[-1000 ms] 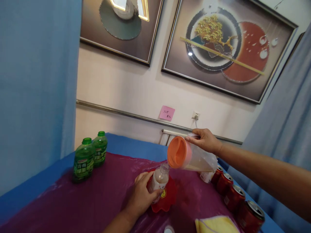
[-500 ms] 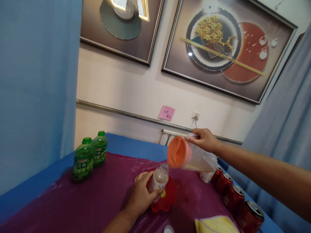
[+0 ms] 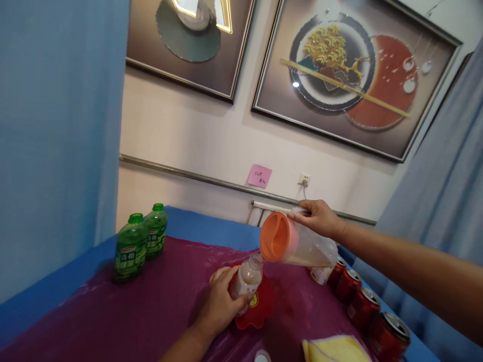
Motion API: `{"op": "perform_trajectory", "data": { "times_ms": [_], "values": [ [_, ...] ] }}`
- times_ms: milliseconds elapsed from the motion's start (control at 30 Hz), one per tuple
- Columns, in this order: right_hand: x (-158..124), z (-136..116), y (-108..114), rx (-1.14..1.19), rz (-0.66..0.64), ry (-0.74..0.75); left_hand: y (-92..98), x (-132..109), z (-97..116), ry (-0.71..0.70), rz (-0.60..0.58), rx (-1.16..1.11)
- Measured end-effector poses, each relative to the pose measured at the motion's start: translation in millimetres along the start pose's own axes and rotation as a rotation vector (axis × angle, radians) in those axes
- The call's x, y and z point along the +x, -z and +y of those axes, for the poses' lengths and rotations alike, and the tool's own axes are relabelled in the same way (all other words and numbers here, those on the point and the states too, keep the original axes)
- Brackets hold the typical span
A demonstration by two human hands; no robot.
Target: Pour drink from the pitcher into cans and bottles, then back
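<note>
My left hand (image 3: 222,301) is closed around a small clear bottle (image 3: 249,275) that has no cap on it. The bottle leans a little to the right above a red scalloped plate (image 3: 260,311) and holds cloudy liquid. By its handle, my right hand (image 3: 319,217) grips a translucent pitcher (image 3: 313,249) with an orange lid, tipped nearly on its side. The pitcher's lid end is right at the bottle's mouth. Pale liquid lies along the pitcher's lower side. Whether a stream runs between the two is too small to tell.
Two green bottles (image 3: 130,249) without caps stand on the left. Several opened red cans (image 3: 364,304) line the right edge, near a partly hidden white-labelled container (image 3: 321,274). A yellow cloth (image 3: 335,349) and a white cap (image 3: 262,356) lie at the front on the purple sheet (image 3: 162,306).
Both hands, the bottle and the pitcher hold almost the same positions. The liquid in the small bottle looks slightly higher.
</note>
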State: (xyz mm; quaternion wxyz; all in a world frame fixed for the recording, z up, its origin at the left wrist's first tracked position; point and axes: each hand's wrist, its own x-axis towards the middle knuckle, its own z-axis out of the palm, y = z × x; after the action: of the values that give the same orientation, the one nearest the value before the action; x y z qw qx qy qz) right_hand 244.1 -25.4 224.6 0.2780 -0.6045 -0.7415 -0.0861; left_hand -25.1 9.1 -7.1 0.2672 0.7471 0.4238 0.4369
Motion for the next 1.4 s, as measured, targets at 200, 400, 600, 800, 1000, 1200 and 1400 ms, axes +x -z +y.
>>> {"op": "perform_trajectory", "data": {
  "times_ms": [200,400,600,800,1000,1200,1400],
  "values": [
    [0.4,0.1,-0.6,0.008,-0.002,0.013,0.3,0.3,0.5,0.009,-0.006,0.005],
    [0.1,-0.7,-1.2,0.001,-0.014,0.003,-1.1,0.0,-0.7,-0.006,-0.002,0.009],
    [-0.9,0.1,-2.3,0.024,-0.008,0.002,-2.8,0.5,-4.2,-0.029,0.017,0.026],
    [-3.2,2.1,-6.2,0.032,0.013,0.005,-2.0,1.5,-2.7,-0.026,0.024,0.03],
    [-20.7,21.6,-25.1,0.202,0.12,-0.072,-0.7,-0.2,0.3,-0.018,0.031,0.02],
    [-56.8,63.7,-67.3,0.514,0.353,-0.355,-4.1,0.3,-4.5,0.016,0.062,-0.011],
    [-100.1,94.5,-114.9,0.784,0.551,-0.652,-6.3,2.6,-10.7,0.024,0.065,-0.075]
  ]
}}
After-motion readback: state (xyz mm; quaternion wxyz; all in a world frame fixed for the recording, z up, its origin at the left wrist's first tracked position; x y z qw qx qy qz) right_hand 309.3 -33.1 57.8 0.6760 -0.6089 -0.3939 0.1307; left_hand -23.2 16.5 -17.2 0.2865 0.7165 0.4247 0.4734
